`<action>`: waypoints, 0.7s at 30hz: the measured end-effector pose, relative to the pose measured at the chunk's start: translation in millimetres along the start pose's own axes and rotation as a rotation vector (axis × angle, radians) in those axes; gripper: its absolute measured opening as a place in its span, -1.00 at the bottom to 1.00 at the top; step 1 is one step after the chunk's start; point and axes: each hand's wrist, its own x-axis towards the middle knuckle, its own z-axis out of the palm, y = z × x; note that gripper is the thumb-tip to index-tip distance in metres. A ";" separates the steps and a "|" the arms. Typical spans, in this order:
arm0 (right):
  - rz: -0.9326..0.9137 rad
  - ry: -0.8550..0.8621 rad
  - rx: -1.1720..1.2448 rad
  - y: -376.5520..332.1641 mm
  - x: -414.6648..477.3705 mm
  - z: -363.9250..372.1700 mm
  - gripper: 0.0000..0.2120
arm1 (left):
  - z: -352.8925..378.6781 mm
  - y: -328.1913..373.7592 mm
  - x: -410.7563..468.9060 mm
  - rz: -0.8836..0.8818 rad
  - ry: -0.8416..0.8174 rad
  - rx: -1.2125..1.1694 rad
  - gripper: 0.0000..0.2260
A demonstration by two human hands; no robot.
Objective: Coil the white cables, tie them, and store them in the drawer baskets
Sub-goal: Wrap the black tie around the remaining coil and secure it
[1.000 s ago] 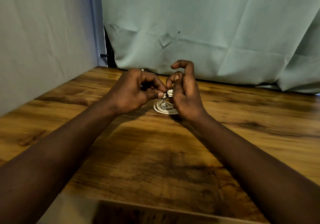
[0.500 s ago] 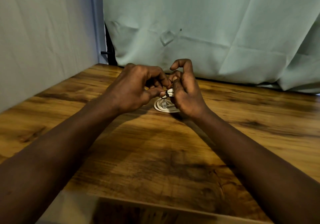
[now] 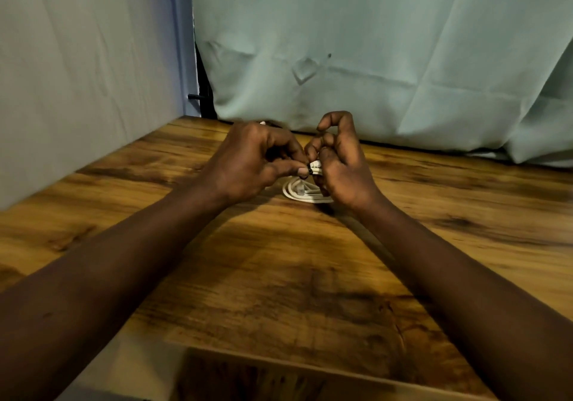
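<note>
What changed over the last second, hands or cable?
The left hand edged right, closing the gap to the right hand; its fingers now meet the right's at a small dark piece on the white cable. Nothing picked up or let go. Unchanged: both hands pinch the cable, its coil lies on the wooden table, right index finger stays raised.

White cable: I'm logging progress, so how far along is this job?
Done: the white cable lies coiled on the table. In hand: the right hand pinches the coil's top, the left hand a small dark tie there, so tying looks under way. Left: finishing the tie and storing it; no basket in view.
</note>
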 end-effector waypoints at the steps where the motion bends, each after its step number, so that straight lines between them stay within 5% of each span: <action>1: 0.004 0.004 0.003 0.2 0.2 0.1 -0.60 | 1.8 -2.0 0.2 -0.020 0.006 -0.022 -0.87; 6: 0.031 0.073 0.037 2.5 2.1 -0.2 -0.59 | 11.0 -2.8 -3.0 -0.073 0.067 -0.059 -0.90; 11: 0.158 0.172 0.172 -1.7 2.4 -3.7 -0.57 | 13.7 -3.8 -7.1 -0.006 0.019 0.011 -0.67; 16: 0.180 0.171 0.223 -2.7 2.3 3.2 -0.59 | 17.6 -0.2 -7.1 0.023 0.128 0.112 -0.82; 21: 0.195 0.207 0.259 0.6 3.1 8.3 -0.60 | 19.2 1.5 -7.8 -0.136 0.212 -0.083 -0.75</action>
